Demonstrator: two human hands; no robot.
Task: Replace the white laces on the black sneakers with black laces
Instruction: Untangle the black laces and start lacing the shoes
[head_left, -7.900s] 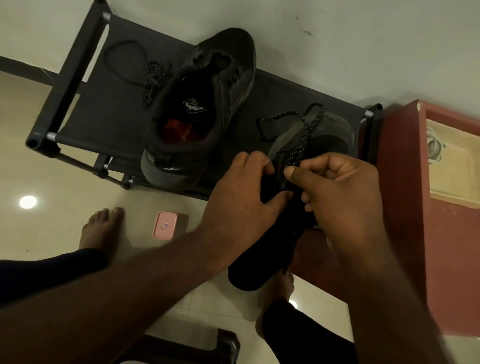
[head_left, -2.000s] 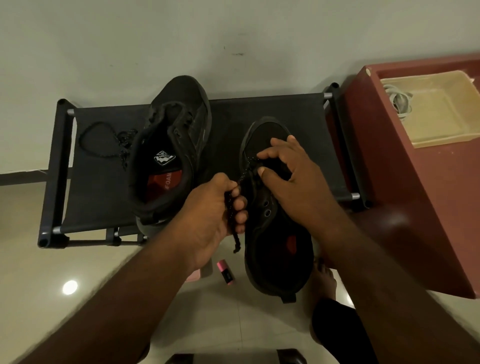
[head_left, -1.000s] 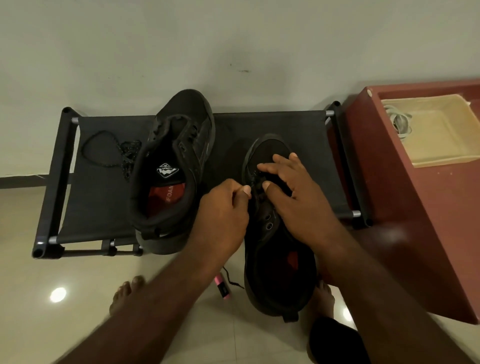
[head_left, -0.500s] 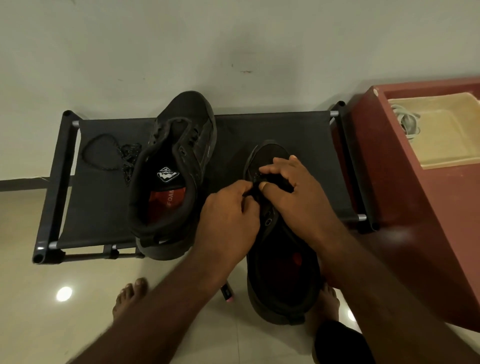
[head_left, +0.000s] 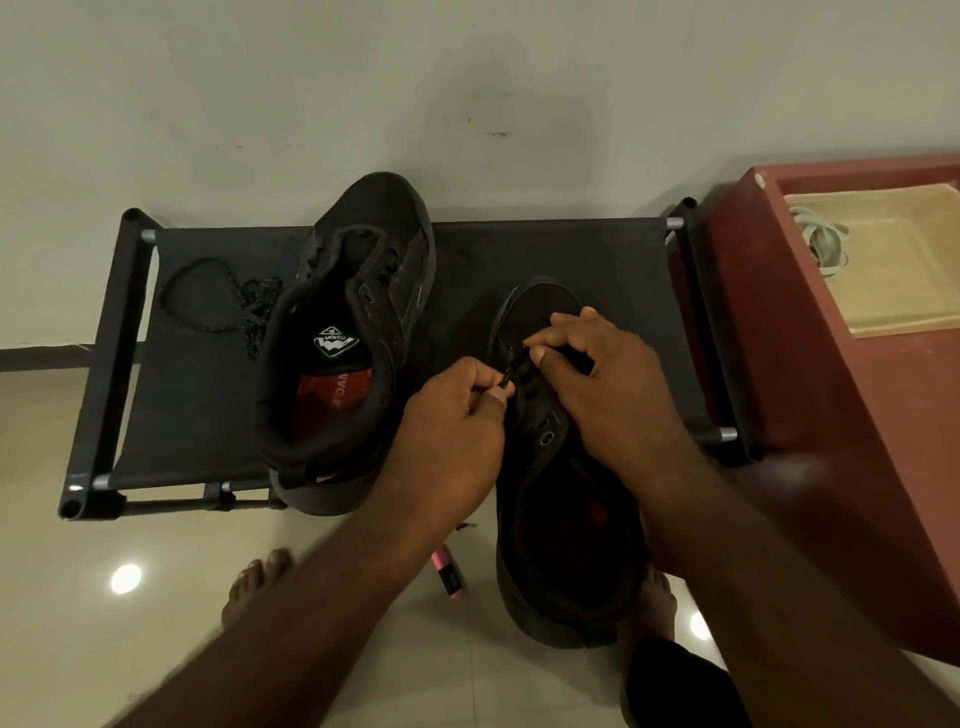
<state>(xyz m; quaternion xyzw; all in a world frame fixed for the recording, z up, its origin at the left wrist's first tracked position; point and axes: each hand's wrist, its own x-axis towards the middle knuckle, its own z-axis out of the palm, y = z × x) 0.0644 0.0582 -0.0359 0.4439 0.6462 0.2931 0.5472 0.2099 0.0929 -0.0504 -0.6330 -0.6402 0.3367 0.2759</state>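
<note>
Two black sneakers lie on a black fabric rack (head_left: 571, 249). The left sneaker (head_left: 353, 332) rests on the rack with no lace in its eyelets. The right sneaker (head_left: 561, 519) has its toe on the rack and its heel over the floor. My left hand (head_left: 452, 441) pinches the end of a black lace (head_left: 508, 370) near the sneaker's front eyelets. My right hand (head_left: 597, 364) lies on the toe, thumb and forefinger pinched at the same lace. A second black lace (head_left: 223, 301) lies loose on the rack's left part.
A red-brown cabinet (head_left: 857, 415) stands to the right, with a beige tray (head_left: 893, 270) holding white laces (head_left: 823, 244). A pink lighter-like object (head_left: 448, 571) lies on the tiled floor between my bare feet (head_left: 254, 582). A wall runs behind the rack.
My left hand has let go of a bunched length of lace and moved up to the front eyelets, where it now pinches the lace tip. The view has drifted slightly.
</note>
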